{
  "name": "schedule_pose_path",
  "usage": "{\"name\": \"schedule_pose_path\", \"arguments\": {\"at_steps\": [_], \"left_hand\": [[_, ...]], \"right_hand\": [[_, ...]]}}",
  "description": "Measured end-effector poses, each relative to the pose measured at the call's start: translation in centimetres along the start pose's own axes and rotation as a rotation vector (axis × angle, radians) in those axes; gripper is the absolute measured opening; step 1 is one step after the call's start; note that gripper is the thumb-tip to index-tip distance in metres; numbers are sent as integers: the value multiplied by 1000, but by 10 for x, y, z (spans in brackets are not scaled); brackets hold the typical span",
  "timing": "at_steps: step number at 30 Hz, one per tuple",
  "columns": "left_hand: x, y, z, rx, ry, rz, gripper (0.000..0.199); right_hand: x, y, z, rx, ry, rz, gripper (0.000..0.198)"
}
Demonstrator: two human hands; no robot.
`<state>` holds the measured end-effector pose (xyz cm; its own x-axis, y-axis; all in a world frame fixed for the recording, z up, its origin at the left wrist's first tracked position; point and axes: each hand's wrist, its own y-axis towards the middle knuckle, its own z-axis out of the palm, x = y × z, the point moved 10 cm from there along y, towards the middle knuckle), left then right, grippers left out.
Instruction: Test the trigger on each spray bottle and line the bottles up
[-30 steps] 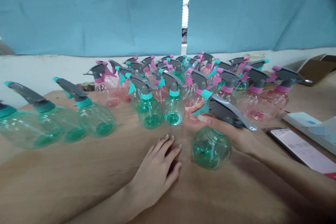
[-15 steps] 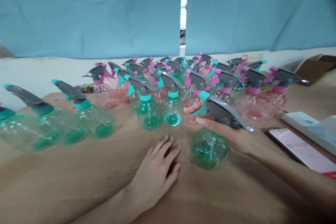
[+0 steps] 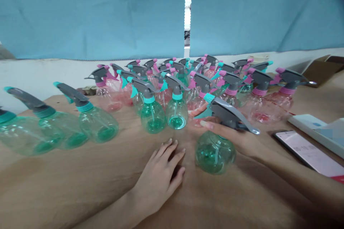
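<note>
My right hand [image 3: 228, 131] is closed around the neck of a green spray bottle [image 3: 215, 154], under its grey head with a teal nozzle and trigger. The bottle is upright and tilts slightly; whether its base touches the table I cannot tell. My left hand [image 3: 163, 168] lies palm down on the brown table [image 3: 102, 182], fingers stretched out and holding nothing. Just beyond its fingertips stand two green spray bottles, one with a bright ring of light at its base [image 3: 176, 114] and another beside it [image 3: 153, 116].
Several pink spray bottles [image 3: 260, 105] and green ones crowd the back of the table. More green spray bottles [image 3: 98, 123] stand in a row at left. At right lie a phone [image 3: 309, 150] and a white box [image 3: 317, 128]; a cardboard box [image 3: 322, 69] sits behind.
</note>
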<state>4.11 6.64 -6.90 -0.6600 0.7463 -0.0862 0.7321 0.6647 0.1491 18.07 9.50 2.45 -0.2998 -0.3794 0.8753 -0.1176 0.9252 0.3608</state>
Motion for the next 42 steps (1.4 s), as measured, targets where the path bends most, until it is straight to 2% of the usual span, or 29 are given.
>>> {"name": "schedule_pose_path", "arguments": {"at_steps": [18, 23, 27, 33, 42], "left_hand": [[0, -1, -3, -48, -16, 12, 36], [0, -1, -1, -29, -10, 5, 36], [0, 0, 2, 5, 1, 1, 38], [-1, -1, 2, 8, 5, 2, 39], [0, 0, 1, -1, 1, 1, 38]], "right_hand": [[-20, -3, 5, 57, 73, 104, 18], [-11, -1, 5, 56, 102, 62, 8], [-2, -2, 3, 56, 124, 18, 11], [-10, -5, 1, 48, 125, 47, 9], [1, -6, 0, 52, 76, 37, 12]]}}
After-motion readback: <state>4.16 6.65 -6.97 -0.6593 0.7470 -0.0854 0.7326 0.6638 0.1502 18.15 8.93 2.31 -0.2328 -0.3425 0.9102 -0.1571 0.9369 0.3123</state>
